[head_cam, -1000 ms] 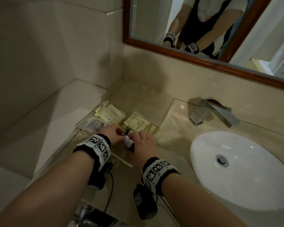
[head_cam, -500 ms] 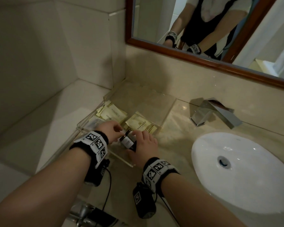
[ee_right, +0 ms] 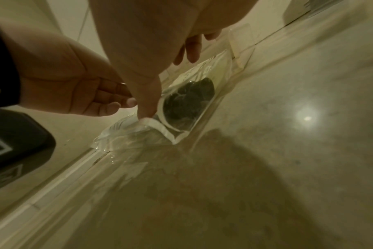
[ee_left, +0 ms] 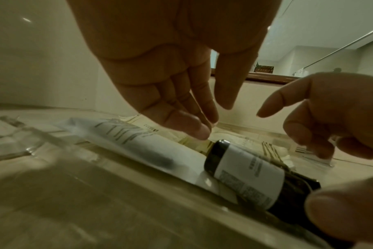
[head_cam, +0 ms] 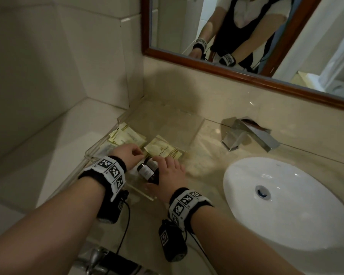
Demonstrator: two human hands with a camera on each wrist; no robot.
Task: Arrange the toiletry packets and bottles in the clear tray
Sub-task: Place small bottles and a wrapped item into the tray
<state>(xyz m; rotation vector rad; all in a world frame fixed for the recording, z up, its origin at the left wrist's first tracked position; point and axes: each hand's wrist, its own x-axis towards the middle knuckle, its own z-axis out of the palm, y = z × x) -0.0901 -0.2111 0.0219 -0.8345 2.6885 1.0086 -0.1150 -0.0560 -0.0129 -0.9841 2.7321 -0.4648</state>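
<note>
A clear tray (head_cam: 195, 133) sits on the marble counter in the corner. Yellow packets (head_cam: 127, 137) lie in its left part and another yellow packet (head_cam: 163, 150) in the middle. Two dark bottles (head_cam: 146, 170) with white labels lie at the tray's near edge, on a pale clear-wrapped packet (ee_left: 128, 139). My right hand (head_cam: 170, 171) arches over the labelled bottle (ee_left: 245, 170), thumb (ee_right: 147, 101) at its near end, fingers curled over it. My left hand (head_cam: 130, 155) hovers just above the bottle's far end with fingers (ee_left: 181, 118) straight, touching nothing.
A white sink basin (head_cam: 286, 205) lies to the right, with a chrome faucet (head_cam: 246, 135) behind it. A wood-framed mirror (head_cam: 246, 80) hangs above. Tiled walls and a white ledge (head_cam: 48, 155) close off the left. A metal fixture (head_cam: 95, 261) sits below the counter's edge.
The bottle held between both hands has gone down to lie flat in the tray. My left hand has let go and lifted slightly; my right hand stays over the bottle.
</note>
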